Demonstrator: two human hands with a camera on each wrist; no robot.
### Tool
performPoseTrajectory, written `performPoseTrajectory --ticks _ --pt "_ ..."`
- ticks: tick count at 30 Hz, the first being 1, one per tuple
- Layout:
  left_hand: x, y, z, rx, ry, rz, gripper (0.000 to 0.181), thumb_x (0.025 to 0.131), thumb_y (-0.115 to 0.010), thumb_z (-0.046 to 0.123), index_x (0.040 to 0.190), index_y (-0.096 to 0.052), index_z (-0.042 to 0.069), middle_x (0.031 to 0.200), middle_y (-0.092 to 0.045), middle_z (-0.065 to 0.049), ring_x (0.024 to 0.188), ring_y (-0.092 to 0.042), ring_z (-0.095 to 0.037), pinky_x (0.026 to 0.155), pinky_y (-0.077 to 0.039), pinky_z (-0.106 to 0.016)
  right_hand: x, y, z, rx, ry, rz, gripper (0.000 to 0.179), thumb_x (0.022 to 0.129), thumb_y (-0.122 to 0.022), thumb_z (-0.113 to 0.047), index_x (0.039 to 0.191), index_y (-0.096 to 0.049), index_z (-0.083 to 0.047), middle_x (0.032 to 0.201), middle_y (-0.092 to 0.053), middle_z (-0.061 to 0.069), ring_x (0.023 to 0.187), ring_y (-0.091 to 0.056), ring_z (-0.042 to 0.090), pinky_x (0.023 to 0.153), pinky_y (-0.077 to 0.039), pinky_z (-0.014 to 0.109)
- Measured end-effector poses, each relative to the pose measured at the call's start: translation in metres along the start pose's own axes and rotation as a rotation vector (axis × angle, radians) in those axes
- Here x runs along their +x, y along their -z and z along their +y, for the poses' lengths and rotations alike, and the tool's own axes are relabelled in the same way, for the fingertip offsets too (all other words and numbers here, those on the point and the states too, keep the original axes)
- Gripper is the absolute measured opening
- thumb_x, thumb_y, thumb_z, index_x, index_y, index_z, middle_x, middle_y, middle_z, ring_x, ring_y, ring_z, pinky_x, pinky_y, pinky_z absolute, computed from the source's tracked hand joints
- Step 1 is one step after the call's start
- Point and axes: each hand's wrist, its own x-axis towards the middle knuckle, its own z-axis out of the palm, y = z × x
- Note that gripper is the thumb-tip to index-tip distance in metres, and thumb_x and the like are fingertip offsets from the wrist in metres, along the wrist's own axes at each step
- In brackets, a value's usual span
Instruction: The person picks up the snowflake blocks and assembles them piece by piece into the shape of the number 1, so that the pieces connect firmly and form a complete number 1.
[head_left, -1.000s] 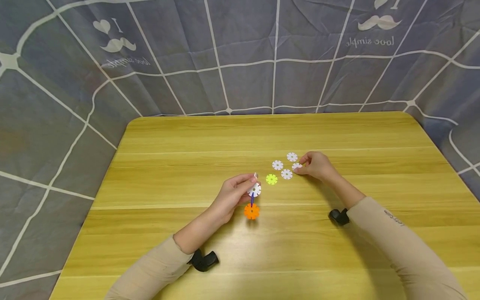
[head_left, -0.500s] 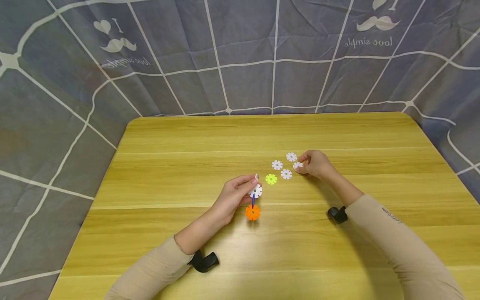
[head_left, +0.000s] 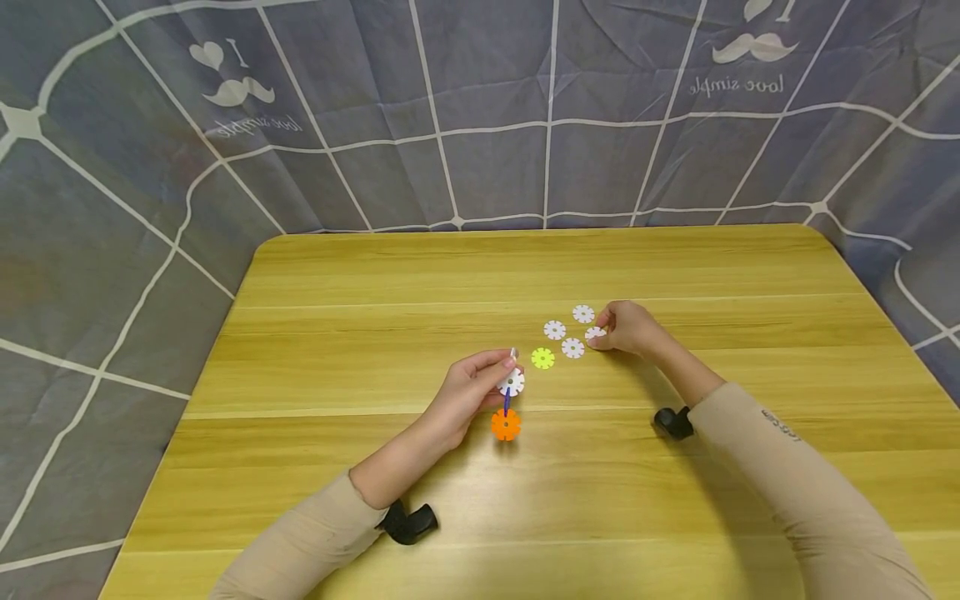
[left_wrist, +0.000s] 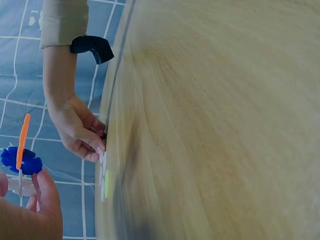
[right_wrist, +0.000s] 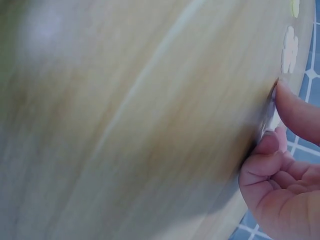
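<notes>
My left hand [head_left: 472, 392] holds several interlocking snowflake discs joined in a chain, clear of the table. A white disc [head_left: 513, 383] is at my fingers, a blue disc [head_left: 507, 402] stands edge-on below it, and an orange disc [head_left: 506, 426] is at the near end. In the left wrist view the blue disc [left_wrist: 31, 164] and orange disc [left_wrist: 23, 137] cross each other. At the table top, my right hand [head_left: 633, 327] pinches a loose white snowflake disc [head_left: 595, 333] between thumb and fingers. The right wrist view shows that disc mostly hidden by the hand [right_wrist: 280, 185].
Loose white discs [head_left: 573, 348] lie flat left of my right hand, with a yellow-green disc [head_left: 543, 358] nearest the left hand. All rest on the wooden table [head_left: 375, 283]. A grey curtain with white lines [head_left: 487, 175] hangs behind it. Black straps [head_left: 408, 525] are on both wrists.
The right hand stays at the same white disc, shifting it only slightly. The left hand and its joined discs have moved a hair to the right.
</notes>
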Motion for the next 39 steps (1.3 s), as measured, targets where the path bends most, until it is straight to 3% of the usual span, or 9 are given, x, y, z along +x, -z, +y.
performPoseTrajectory --ticks 8,13,21,27,34,39 --pt "0.0 0.001 0.0 -0.002 -0.003 -0.007 0.038 0.094 -0.056 0.014 0.125 -0.053 -0.007 0.1 -0.065 -0.006 0.069 -0.054 -0.004 0.061 -0.05 -0.016 -0.003 -0.002 0.0 -0.002 0.005 0.03 0.032 0.08 -0.074 -0.014 0.093 -0.05 0.004 0.077 -0.048 0.01 0.071 -0.044 0.022 0.064 -0.039 0.032" --pt "-0.002 0.001 0.002 -0.01 0.016 -0.002 0.038 0.094 -0.055 0.014 0.126 -0.052 -0.006 0.108 -0.066 -0.013 0.072 -0.057 -0.004 0.061 -0.05 -0.016 -0.004 -0.005 0.003 0.053 -0.002 0.083 0.031 0.08 -0.074 -0.013 0.095 -0.052 0.002 0.074 -0.045 0.008 0.066 -0.043 0.019 0.058 -0.039 0.028" --pt "-0.002 0.001 0.004 -0.005 0.005 -0.016 0.037 0.095 -0.054 0.013 0.127 -0.051 -0.005 0.115 -0.062 -0.019 0.075 -0.059 -0.004 0.062 -0.05 -0.015 -0.007 -0.003 0.002 0.279 -0.038 0.087 0.037 0.085 -0.069 -0.01 0.112 -0.056 0.011 0.068 -0.05 0.003 0.061 -0.06 0.01 0.06 -0.051 0.022" --pt "-0.001 0.001 0.003 -0.003 -0.006 -0.018 0.037 0.095 -0.054 0.013 0.127 -0.051 -0.006 0.114 -0.063 -0.018 0.075 -0.058 -0.004 0.063 -0.049 -0.016 -0.01 -0.001 -0.009 0.533 -0.052 0.031 0.041 0.09 -0.059 -0.002 0.123 -0.047 0.019 0.081 -0.062 0.009 0.062 -0.063 0.008 0.07 -0.056 0.027" --pt "0.0 0.001 0.002 -0.003 -0.02 -0.027 0.035 0.095 -0.053 0.012 0.125 -0.052 -0.007 0.114 -0.063 -0.018 0.077 -0.059 -0.004 0.064 -0.049 -0.017 -0.022 0.0 -0.036 0.602 0.02 -0.053 0.035 0.093 -0.053 0.0 0.124 -0.048 0.016 0.071 -0.062 0.003 0.062 -0.059 0.007 0.072 -0.056 0.029" --pt "0.0 0.001 0.002 0.012 -0.034 -0.035 0.035 0.096 -0.052 0.011 0.125 -0.051 -0.007 0.114 -0.063 -0.018 0.08 -0.06 -0.004 0.066 -0.049 -0.018 -0.03 -0.005 -0.054 0.593 0.137 -0.105 0.027 0.092 -0.053 0.002 0.117 -0.051 0.013 0.073 -0.063 0.012 0.063 -0.061 0.018 0.072 -0.056 0.039"
